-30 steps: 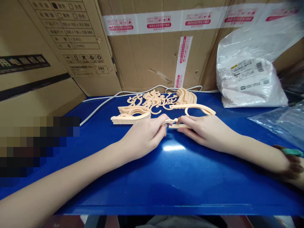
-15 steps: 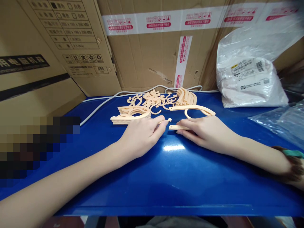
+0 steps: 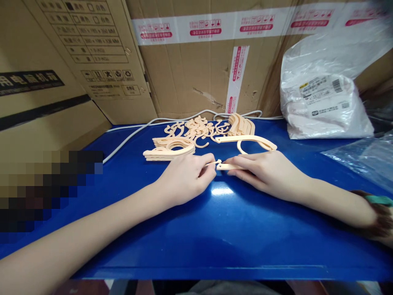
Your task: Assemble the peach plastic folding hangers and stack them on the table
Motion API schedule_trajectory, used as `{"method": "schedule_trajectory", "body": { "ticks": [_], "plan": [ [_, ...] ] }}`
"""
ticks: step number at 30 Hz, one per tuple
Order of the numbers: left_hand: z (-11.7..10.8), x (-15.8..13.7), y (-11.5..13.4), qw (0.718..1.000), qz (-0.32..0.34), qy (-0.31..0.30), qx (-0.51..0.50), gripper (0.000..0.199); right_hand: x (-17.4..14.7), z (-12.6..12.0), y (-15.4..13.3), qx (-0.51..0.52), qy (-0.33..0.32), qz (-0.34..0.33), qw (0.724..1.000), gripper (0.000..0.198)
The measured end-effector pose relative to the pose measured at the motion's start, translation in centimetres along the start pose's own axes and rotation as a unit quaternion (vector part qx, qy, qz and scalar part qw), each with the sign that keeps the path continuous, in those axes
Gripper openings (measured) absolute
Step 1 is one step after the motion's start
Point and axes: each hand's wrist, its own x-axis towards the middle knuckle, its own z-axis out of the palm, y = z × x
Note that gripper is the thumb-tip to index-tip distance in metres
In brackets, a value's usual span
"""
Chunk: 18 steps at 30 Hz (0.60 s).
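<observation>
Pinched in my left hand (image 3: 187,178) is a cream plastic hanger hook (image 3: 219,161); only its small knobbed end shows past my fingertips. My right hand (image 3: 264,170) grips a cream hanger arm (image 3: 224,166) whose holed end points left. The hook's knob is right at that holed end; whether it sits in the hole I cannot tell. Behind my right hand lies another hanger arm (image 3: 245,139) with a curved loop. A stack of hanger pieces (image 3: 153,153) is beyond my left hand, and a pile of loose hooks (image 3: 199,128) lies farther back.
More nested hanger arms (image 3: 241,125) stand at the back. A white cable (image 3: 129,138) runs along the rear of the blue table (image 3: 196,237). Cardboard boxes (image 3: 190,69) wall in the back and left. A white plastic bag (image 3: 325,102) sits at the back right, by clear film (image 3: 365,157).
My left hand has brought the hook's knob down and close against the holed end of the hanger arm. My right hand has shifted slightly left.
</observation>
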Motion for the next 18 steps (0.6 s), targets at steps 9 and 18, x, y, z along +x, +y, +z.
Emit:
{"method": "schedule_trajectory", "body": {
  "ticks": [9, 18],
  "plan": [
    [-0.33, 0.25, -0.19, 0.998, 0.013, -0.018, -0.061, 0.032, -0.08, 0.07, -0.17, -0.003, 0.009, -0.010, 1.000, 0.030],
    [-0.15, 0.35, -0.57, 0.996, 0.071, -0.042, 0.016, 0.032, -0.10, 0.21, 0.07, -0.016, 0.015, -0.012, 1.000, 0.032]
  ]
}}
